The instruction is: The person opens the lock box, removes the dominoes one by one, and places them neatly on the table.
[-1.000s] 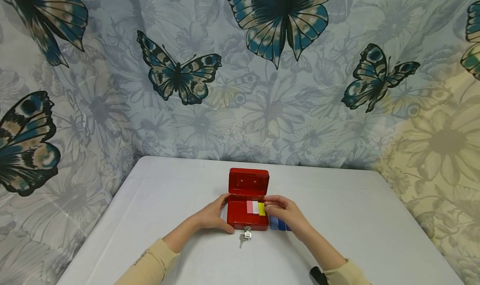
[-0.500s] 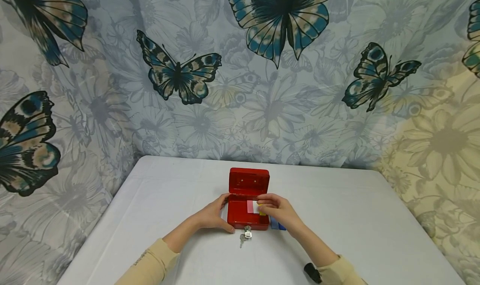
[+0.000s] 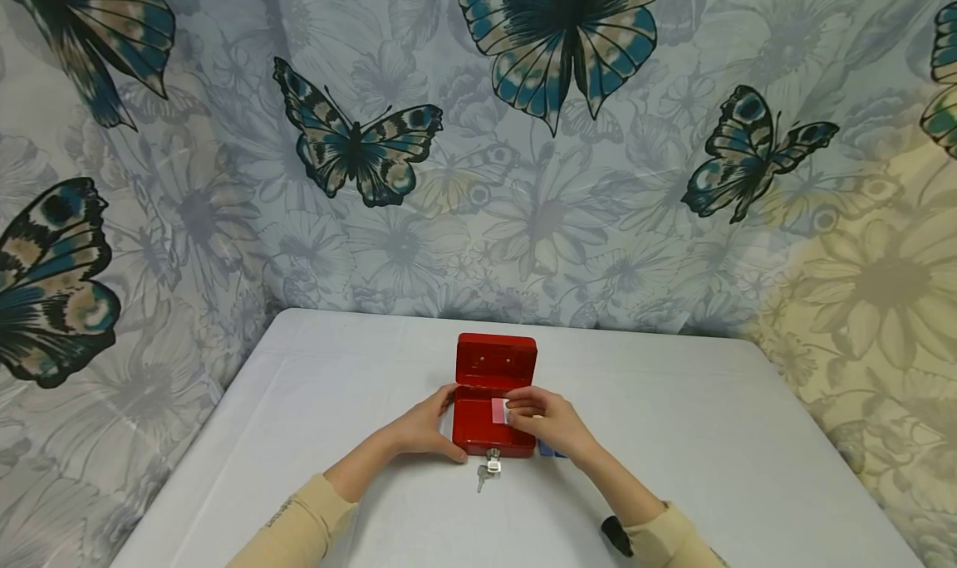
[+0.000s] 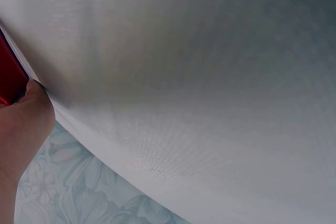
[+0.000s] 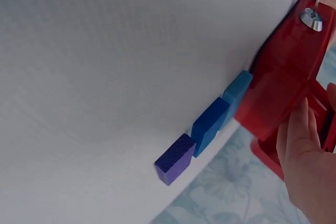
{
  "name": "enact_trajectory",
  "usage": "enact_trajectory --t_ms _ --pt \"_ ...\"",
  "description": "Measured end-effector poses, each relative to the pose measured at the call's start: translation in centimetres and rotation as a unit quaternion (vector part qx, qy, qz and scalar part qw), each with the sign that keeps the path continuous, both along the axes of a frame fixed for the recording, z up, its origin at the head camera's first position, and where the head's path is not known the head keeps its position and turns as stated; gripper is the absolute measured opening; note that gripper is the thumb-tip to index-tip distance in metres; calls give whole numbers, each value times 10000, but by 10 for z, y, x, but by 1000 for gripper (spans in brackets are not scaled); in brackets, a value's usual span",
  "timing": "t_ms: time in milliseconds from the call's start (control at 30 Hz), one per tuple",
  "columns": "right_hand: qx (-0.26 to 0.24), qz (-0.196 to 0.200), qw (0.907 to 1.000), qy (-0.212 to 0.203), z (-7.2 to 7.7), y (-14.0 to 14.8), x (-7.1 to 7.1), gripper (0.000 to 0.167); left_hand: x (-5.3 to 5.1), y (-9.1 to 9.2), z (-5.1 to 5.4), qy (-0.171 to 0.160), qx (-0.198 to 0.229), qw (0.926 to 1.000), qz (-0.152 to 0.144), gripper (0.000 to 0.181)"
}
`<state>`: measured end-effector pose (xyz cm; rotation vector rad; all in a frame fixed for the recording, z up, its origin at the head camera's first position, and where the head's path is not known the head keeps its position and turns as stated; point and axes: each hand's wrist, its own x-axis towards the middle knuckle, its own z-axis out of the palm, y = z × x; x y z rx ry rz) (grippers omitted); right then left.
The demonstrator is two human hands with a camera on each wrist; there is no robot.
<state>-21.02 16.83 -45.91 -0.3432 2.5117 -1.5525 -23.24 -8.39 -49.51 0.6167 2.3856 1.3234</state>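
The pink block point(image 3: 498, 411) lies inside the open red cash box point(image 3: 471, 431), just left of the right hand's point(image 3: 552, 421) fingertips; a sliver of a white block point(image 3: 507, 413) shows between them. That hand's grip reaches over the box's right side with its fingers extended, but whether it pinches anything cannot be told. The left hand point(image 3: 422, 427) grips the box's left side, its thumb at the front corner. The box is glossy and smooth-walled, its lid point(image 3: 496, 362) raised at the back; a shiny silver lock point(image 5: 311, 20) with keys point(image 3: 482, 478) sits at the front. Beside it, light blue point(image 5: 236, 97), blue point(image 5: 210, 124) and purple point(image 5: 176, 158) rectangular blocks form a row on the white, cloth-covered tabletop point(image 3: 359, 369). Behind hangs a butterfly-and-flower-patterned backdrop point(image 3: 538, 219).
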Motion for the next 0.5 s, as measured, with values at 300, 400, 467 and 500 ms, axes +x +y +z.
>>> enact_trajectory --t_ms 300,400,467,500 --pt "581 219 9974 363 0 -8 -2 33 -1 0 0 -26 -49 10000 6 105" --pt "814 261 9951 501 0 -12 -3 33 -1 0 0 -11 12 10000 -31 104" --pt "951 294 9935 553 -1 -14 -4 33 -1 -1 0 -4 6 10000 -38 104" --pt "1013 312 9927 571 -1 -15 -4 33 -1 -1 0 7 5 10000 -40 105"
